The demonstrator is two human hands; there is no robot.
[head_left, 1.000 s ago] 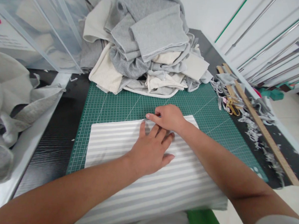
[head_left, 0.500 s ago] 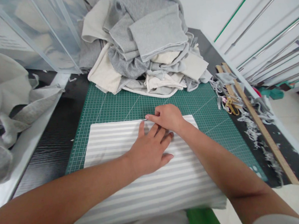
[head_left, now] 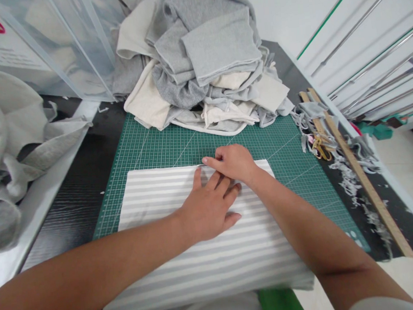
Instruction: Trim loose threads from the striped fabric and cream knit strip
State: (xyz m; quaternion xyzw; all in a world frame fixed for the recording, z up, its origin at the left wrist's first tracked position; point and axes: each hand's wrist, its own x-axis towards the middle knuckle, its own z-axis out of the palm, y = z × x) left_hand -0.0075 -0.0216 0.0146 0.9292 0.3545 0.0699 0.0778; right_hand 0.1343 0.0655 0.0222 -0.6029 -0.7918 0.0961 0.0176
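A grey-and-white striped fabric piece [head_left: 258, 247] lies flat on a green cutting mat [head_left: 147, 141], its near end hanging toward my lap. My left hand [head_left: 209, 208] rests on the fabric with fingers spread, its index fingertip close to the far edge. Just beyond it, my right hand [head_left: 234, 161] is closed around a thin metal tool [head_left: 200, 165]. Only the tool's slim tip shows, lying at the fabric's far edge by my left index finger. The rest is hidden in my fist, so its kind cannot be made out.
Behind the mat rises a pile of grey and cream cloth [head_left: 219, 47]. More cloth [head_left: 15, 114] lies at left, beside a clear plastic bin [head_left: 75, 55]. On the right are a wooden ruler [head_left: 364, 180], gold-handled scissors [head_left: 320, 149] and thread scraps [head_left: 345, 174].
The whole view has shifted very slightly. Both hands, the metal tool and the striped fabric keep practically the same places.
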